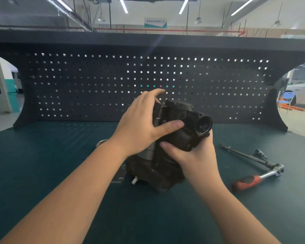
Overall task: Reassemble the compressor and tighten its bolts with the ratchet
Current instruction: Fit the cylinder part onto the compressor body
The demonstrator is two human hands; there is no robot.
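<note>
Hands met on a dark compressor [176, 124] at the centre of a green bench mat [51, 155], photographed from the worker's own head height. At about nine o'clock from the compressor, a metal ring [101, 142] lay on the mat, mostly hidden behind the left forearm. The left hand [139, 127] wrapped over the upper housing from ten o'clock, fingers curled across its far side and the thumb pressed flat along the near face. A flat metal plate [120, 175] showed on the mat at the unit's seven o'clock corner, beside a short silver stud [134, 181] projecting from the base. The compressor's lower section [158, 175] sat on the mat while the upper housing tilted toward one o'clock, its round open port [203, 124] facing the camera's right. The right hand [195, 155] gripped the housing from five o'clock, thumb laid across the body and fingers curled beneath the port. Off to three o'clock, well apart from the unit, a ratchet [257, 178] with a red-and-black handle lay on the mat, its head touching a long extension bar [248, 155], with a small socket piece [261, 153] just beside the bar. A dark pegboard [77, 85] stood at twelve o'clock.
</note>
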